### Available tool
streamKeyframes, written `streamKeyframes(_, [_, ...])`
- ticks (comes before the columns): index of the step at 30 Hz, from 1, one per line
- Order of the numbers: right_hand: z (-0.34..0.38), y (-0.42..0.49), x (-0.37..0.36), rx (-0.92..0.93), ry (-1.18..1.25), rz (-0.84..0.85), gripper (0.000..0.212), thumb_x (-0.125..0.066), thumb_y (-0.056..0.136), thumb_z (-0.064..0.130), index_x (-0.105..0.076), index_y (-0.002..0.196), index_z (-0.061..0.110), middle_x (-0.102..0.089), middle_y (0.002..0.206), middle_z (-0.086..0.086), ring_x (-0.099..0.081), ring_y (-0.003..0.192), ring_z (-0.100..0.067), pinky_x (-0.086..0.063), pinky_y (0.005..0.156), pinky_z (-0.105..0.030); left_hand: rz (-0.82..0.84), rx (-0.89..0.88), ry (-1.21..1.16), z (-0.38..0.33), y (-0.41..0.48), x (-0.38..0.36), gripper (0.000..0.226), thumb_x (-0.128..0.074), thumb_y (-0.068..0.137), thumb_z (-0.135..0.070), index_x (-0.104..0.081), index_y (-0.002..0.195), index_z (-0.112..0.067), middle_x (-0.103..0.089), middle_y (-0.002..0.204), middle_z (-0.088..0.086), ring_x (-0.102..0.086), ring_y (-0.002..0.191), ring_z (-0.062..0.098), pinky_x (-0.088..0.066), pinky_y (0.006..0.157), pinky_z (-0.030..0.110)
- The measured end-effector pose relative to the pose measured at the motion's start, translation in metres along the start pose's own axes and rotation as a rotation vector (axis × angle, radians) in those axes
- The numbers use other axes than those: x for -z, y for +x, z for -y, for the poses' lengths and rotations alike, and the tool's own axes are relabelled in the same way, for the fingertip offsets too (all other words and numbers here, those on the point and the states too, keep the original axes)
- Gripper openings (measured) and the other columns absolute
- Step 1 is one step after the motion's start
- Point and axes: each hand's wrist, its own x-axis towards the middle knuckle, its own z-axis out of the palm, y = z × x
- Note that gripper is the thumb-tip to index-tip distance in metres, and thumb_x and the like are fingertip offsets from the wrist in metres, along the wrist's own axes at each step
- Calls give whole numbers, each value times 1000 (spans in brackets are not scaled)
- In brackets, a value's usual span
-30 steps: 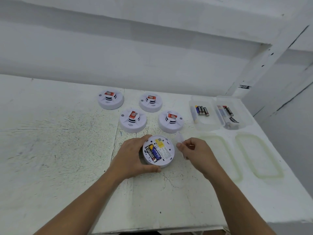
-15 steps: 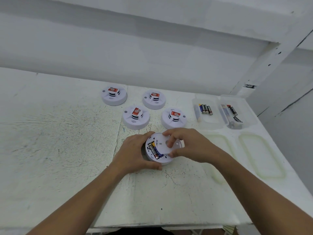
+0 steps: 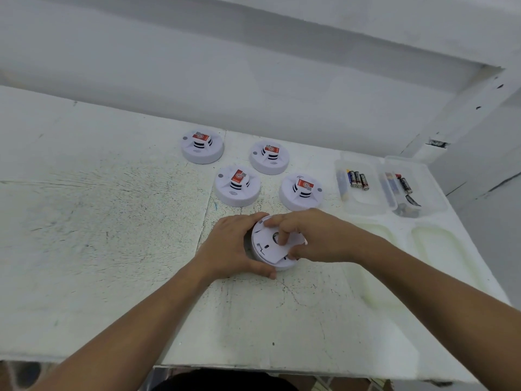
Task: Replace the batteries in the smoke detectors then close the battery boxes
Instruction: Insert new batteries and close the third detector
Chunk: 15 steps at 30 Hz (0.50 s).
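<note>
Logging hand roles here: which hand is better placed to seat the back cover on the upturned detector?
Right. The right hand pinches the back cover, lying on the detector; the left hand grips the detector's side, likely steadying it.

1. The head view looks from above the near edge of the white table (image 3: 112, 235), facing forward and steeply down
2. It sits close: both forearms enter from the bottom corners, and the left hand (image 3: 229, 246) and right hand (image 3: 318, 235) meet on the upturned smoke detector (image 3: 263, 251) just below the frame's centre
3. Farther off, four more smoke detectors (image 3: 238, 190) and two clear boxes (image 3: 363, 206) fill the middle band, with the wall (image 3: 253, 88) across the top
</note>
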Motion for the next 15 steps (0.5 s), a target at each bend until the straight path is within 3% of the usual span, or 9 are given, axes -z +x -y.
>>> streamKeyframes(3, [-2, -3, -5, 9, 5, -5, 18, -68, 82, 18, -61, 99, 19, -43, 145, 14, -41, 130, -6, -40, 101, -27, -2, -5, 2, 1, 1, 0, 110, -77, 37, -76, -46, 134, -35, -56, 121, -25, -51, 112, -1, -39, 102, 38])
streamKeyframes(6, [-3, -5, -11, 25, 40, -64, 21, -65, 86, 32, -59, 99, 17, -45, 140, 20, -46, 122, -5, -42, 94, -24, 5, -3, 8, 2, 1, -1, 111, -75, 37, -78, -45, 135, -36, -55, 123, -27, -49, 113, -1, -37, 103, 38])
streamKeyframes(8, [-4, -6, -18, 20, 42, -93, 33, -63, 88, 33, -58, 116, 16, -46, 123, 29, -51, 106, -5, -40, 82, -18, 4, 2, 9, 1, 1, 0, 110, -75, 36, -77, -44, 135, -38, -53, 122, -29, -48, 113, -3, -36, 105, 37])
streamKeyframes(10, [-5, -7, -23, 17, 74, -124, 46, -63, 89, 31, -49, 132, 24, -50, 119, 26, -52, 101, -6, -38, 76, -13, 3, -2, 9, 0, 0, 0, 110, -75, 37, -77, -44, 134, -38, -53, 121, -29, -48, 113, -3, -35, 105, 37])
streamKeyframes(12, [-7, -7, -27, 60, 85, -134, 45, -62, 90, 30, -48, 133, 31, -48, 138, 15, -47, 125, -9, -41, 93, -19, 6, -7, 12, 0, 1, 0, 110, -75, 37, -77, -44, 135, -37, -55, 121, -28, -48, 113, -3, -35, 105, 37])
streamKeyframes(13, [-7, -7, -28, 83, 71, -125, 43, -60, 91, 29, -50, 133, 31, -40, 147, 13, -34, 137, -6, -36, 103, -22, 10, -5, 12, 0, 1, 0, 110, -75, 37, -77, -45, 135, -36, -55, 121, -27, -49, 112, -3, -35, 105, 37])
streamKeyframes(15, [-9, -7, -31, 119, 37, -99, 42, -55, 95, 26, -48, 137, 29, -22, 152, 15, -11, 140, 4, -19, 111, -15, 19, -1, 18, 1, 2, 0, 110, -75, 37, -78, -45, 135, -36, -56, 119, -27, -49, 112, -3, -36, 104, 37])
